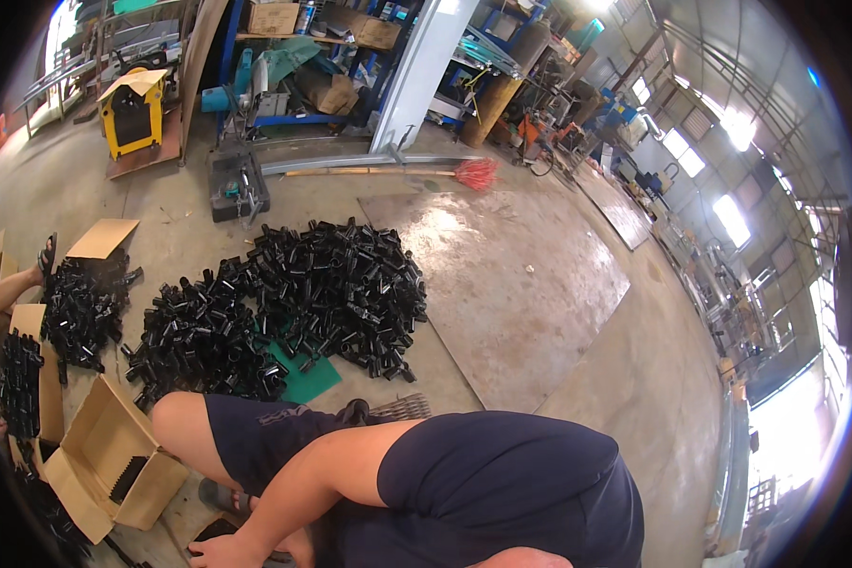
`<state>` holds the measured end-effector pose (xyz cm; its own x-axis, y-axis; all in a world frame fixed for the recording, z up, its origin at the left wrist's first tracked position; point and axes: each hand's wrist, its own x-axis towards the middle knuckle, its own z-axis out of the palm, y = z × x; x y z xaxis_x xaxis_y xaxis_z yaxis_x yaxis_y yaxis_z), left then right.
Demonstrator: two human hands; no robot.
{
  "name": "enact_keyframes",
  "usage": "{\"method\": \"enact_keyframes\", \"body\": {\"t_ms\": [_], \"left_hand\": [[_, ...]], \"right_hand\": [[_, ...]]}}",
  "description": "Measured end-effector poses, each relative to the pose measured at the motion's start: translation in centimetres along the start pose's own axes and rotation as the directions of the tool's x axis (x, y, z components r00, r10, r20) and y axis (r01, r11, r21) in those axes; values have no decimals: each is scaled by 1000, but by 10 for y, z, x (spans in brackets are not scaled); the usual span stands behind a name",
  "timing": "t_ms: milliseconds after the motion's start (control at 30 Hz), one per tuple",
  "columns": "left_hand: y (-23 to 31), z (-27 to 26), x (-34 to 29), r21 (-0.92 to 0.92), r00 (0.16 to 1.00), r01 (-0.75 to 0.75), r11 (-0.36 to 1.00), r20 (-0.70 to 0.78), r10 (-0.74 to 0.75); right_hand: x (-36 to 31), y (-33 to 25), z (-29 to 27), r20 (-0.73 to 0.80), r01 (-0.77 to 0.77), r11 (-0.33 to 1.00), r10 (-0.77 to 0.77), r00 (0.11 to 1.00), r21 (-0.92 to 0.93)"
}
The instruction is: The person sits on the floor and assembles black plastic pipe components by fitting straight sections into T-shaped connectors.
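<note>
Your right hand (225, 551) is down near the lower edge, fingers bent and partly open, touching a black piece (216, 530); whether it grips, cannot tell. Left hand: not clearly made out, its opening and hold cannot be told. Just left of your right hand stands an open box (159, 494), a row of black parts (128, 478) inside. Ahead, a pile (336, 293) of black parts overlaps a green sheet (310, 377). A co-worker's leg (8, 293) enters at far left.
</note>
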<state>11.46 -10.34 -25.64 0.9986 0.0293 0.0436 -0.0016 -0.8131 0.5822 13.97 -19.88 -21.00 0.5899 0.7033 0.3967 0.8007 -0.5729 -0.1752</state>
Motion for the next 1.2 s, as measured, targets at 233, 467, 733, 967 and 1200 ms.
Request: {"method": "enact_keyframes", "body": {"t_ms": [233,467,733,967,1200], "left_hand": [[-3,2,1,-8,1000,-12,1000,19,13],[-7,1,4,-17,1000,-3,1000,12,3],[-9,-1,-2,-22,1000,-9,1000,19,9],[-25,-22,-8,-13,997,56,998,-47,-57],[-13,-42,-30,-50,968,86,995,-231,-95]], "right_hand": [[1,1,-27,68,99,992,-94,993,-72],[10,-6,-9,10,103,990,-102,995,-96],[1,-5,37,-87,79,983,-94,992,-165],[3,-6,31,-92,141,986,-149,985,-84],[-3,19,-31,-88,-2,961,28,996,278]]}}
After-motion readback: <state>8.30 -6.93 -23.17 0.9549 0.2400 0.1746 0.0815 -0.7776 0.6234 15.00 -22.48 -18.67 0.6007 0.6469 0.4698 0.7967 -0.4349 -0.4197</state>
